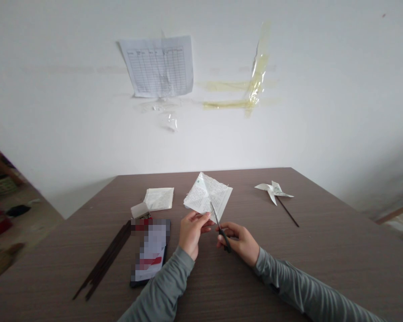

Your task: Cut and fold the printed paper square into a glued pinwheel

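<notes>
My left hand [192, 232] pinches the near edge of a square of printed paper [204, 193], which is turned corner-up above the table. In my right hand [240, 241] is a pair of scissors [224, 239] with dark handles. Their blades lie against the paper near its lower corner, pointing toward its middle. Whether the blades are parted cannot be made out. To the right lies a paper pinwheel [273, 191] on a thin dark stick [289, 213].
A stack of paper squares [159, 198] lies at the back left, beside a small open box [141, 211]. Several dark sticks [109, 252] and a phone [151, 250] lie left of my hands. Behind the brown table [322, 268] rises a white wall with a taped sheet [159, 67].
</notes>
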`<control>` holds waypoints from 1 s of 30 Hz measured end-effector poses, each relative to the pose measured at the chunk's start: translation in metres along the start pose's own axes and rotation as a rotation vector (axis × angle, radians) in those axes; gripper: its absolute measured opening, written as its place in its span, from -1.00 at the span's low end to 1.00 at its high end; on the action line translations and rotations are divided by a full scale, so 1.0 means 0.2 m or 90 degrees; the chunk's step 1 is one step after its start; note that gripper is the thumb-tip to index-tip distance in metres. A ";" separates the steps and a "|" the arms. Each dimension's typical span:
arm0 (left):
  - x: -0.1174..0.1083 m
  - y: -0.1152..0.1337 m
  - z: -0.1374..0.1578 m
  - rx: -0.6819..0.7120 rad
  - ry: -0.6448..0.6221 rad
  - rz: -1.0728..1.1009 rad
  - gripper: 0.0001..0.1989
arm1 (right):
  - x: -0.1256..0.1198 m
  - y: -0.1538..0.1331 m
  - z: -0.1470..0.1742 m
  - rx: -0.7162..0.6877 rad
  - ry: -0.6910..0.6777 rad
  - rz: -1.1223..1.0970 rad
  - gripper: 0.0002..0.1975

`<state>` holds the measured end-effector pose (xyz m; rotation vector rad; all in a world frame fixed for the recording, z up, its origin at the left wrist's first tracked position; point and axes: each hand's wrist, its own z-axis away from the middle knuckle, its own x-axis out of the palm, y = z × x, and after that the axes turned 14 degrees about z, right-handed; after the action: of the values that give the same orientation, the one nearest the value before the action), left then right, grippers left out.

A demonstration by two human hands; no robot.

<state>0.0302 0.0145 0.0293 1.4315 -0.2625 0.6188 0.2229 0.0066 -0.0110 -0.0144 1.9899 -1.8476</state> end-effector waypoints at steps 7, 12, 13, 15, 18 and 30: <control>0.00 0.00 0.00 0.001 -0.006 -0.007 -0.63 | 0.01 0.00 0.01 -0.002 0.000 -0.004 -0.35; -0.01 0.00 0.00 -0.005 -0.009 -0.013 -0.65 | 0.01 0.00 0.00 -0.005 -0.006 -0.002 -0.36; -0.01 0.00 0.00 -0.005 -0.008 -0.012 -0.66 | 0.00 0.00 0.00 -0.007 -0.006 -0.001 -0.37; -0.01 -0.01 0.00 -0.005 -0.007 -0.015 -0.67 | 0.01 0.00 0.00 -0.007 -0.006 0.000 -0.37; -0.01 -0.01 -0.01 -0.004 -0.008 -0.020 -0.67 | 0.01 0.01 0.00 -0.008 -0.003 0.001 -0.35; -0.01 0.00 0.00 -0.001 -0.009 -0.016 -0.68 | 0.01 0.01 0.00 -0.008 -0.002 0.008 -0.34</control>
<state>0.0295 0.0145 0.0279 1.4367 -0.2561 0.5883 0.2212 0.0061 -0.0128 -0.0091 1.9944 -1.8265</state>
